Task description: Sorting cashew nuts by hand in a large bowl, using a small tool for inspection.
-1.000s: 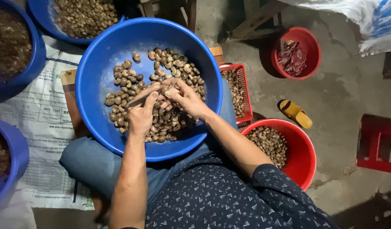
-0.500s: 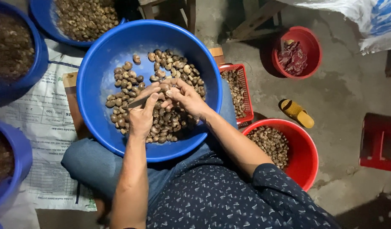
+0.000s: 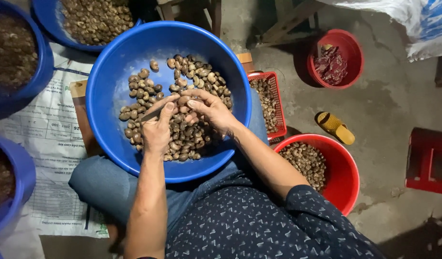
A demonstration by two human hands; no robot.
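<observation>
A brown, curved nut (image 3: pixel 185 100) is pinched between the fingers of the right hand (image 3: pixel 212 113) at the centre of the frame, above the blue basin (image 3: pixel 110 72). A thin metal blade (image 3: pixel 153 115) is clamped in the left hand (image 3: pixel 157 128), beside the nut.

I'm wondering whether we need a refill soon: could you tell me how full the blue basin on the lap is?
Far from full: the nuts cover only part of the blue basin floor, leaving bare blue walls.
</observation>
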